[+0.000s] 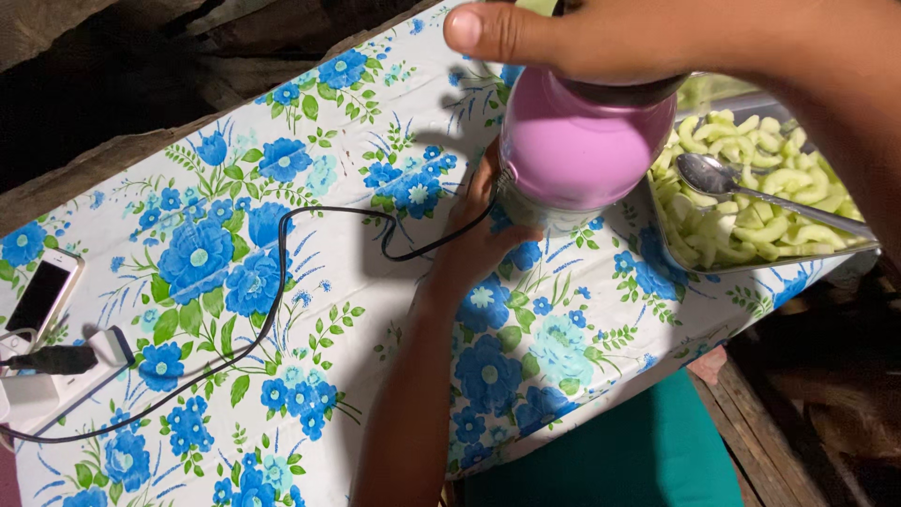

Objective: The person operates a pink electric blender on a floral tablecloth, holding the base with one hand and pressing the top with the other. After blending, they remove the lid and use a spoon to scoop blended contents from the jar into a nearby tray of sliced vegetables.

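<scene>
A blender jar (574,141) full of pink liquid stands on a table covered by a white cloth with blue flowers (235,272). My left hand (479,235) wraps around the blender's base from the near left side. My right hand (601,38) presses down on the dark lid from above, thumb pointing left. A black power cord (282,282) runs from the blender's base leftward across the cloth.
A metal tray (676,258) of pale green sliced pieces with a metal spoon (741,188) lies to the right of the blender. At the left edge sit a white phone (39,296) and a white power strip with a black plug (56,361). Wooden boards show at lower right.
</scene>
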